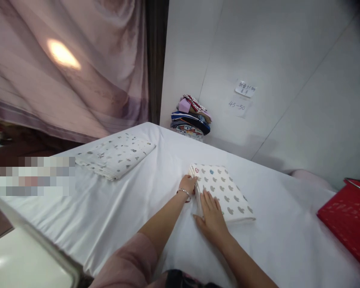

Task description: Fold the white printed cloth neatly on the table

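Note:
A folded white cloth (228,182) with grey mushroom-like prints, plus a red and a blue one near its far edge, lies on a white-covered table. My left hand (187,185), with a bracelet at the wrist, closes on the cloth's left folded edge; part of its fingers is hidden. Flat on the near left part of the same cloth rests my right hand (212,216), fingers stretched out and thumb apart. Farther left lies another folded white cloth (117,156) with small grey prints, touched by neither hand.
The table's white cover (132,216) has some creases. A pile of folded fabrics (192,118) stands by the wall beyond the table's far edge. At the right is a red bag (345,224). A pink curtain (108,68) hangs behind, and a white seat-like surface (27,260) is at lower left.

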Demonstrator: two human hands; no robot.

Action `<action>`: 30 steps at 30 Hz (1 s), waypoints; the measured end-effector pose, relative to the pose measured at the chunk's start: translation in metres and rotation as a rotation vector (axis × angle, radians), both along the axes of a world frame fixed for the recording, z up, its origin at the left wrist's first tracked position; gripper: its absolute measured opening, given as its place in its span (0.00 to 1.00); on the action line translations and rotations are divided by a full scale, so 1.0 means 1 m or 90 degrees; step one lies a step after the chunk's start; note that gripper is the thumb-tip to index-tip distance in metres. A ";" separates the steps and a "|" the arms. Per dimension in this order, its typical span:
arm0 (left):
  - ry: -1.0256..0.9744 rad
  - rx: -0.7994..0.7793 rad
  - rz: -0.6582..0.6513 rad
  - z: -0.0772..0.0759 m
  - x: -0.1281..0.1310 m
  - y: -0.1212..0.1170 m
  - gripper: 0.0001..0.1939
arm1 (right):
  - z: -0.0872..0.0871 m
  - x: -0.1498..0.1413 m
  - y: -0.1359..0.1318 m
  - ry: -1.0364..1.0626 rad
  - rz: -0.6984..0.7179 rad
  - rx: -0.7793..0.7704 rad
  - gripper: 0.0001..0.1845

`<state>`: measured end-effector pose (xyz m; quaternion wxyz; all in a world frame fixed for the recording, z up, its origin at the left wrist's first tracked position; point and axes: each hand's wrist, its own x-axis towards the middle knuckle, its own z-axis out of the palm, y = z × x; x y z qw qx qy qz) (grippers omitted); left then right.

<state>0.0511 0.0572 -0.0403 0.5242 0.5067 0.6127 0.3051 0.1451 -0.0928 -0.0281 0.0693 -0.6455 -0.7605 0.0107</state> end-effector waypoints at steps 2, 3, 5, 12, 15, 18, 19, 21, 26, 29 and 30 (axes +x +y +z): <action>0.011 0.006 -0.002 0.002 0.000 0.000 0.30 | -0.001 -0.001 -0.001 0.005 0.028 -0.001 0.37; 0.017 0.010 -0.004 0.003 0.000 0.000 0.31 | -0.001 -0.002 -0.001 0.011 0.037 -0.004 0.37; 0.036 0.026 -0.014 0.005 0.000 -0.001 0.35 | 0.001 -0.003 -0.002 0.031 0.037 -0.015 0.37; 0.112 0.097 -0.045 0.008 0.000 -0.006 0.30 | 0.031 0.017 0.007 0.207 0.051 -0.073 0.35; 0.123 0.111 -0.045 0.006 -0.001 -0.008 0.29 | 0.041 0.043 0.029 0.186 -0.036 0.040 0.32; 0.128 0.128 -0.051 0.004 -0.002 -0.010 0.28 | 0.035 0.073 0.051 0.091 -0.164 0.090 0.31; 0.129 0.134 -0.054 0.004 -0.002 -0.010 0.27 | 0.030 0.081 0.057 0.065 -0.203 0.057 0.31; 0.127 0.144 -0.059 0.002 -0.002 -0.011 0.27 | 0.018 0.095 0.064 0.036 -0.240 -0.026 0.31; 0.125 0.152 -0.062 -0.001 -0.002 -0.013 0.26 | 0.011 0.101 0.068 0.031 -0.242 -0.081 0.32; 0.123 0.159 -0.060 -0.002 -0.002 -0.015 0.26 | 0.026 0.086 0.078 0.038 -0.198 -0.052 0.31; 0.121 0.161 -0.060 -0.001 -0.002 -0.015 0.26 | 0.031 0.078 0.085 0.043 -0.169 -0.035 0.31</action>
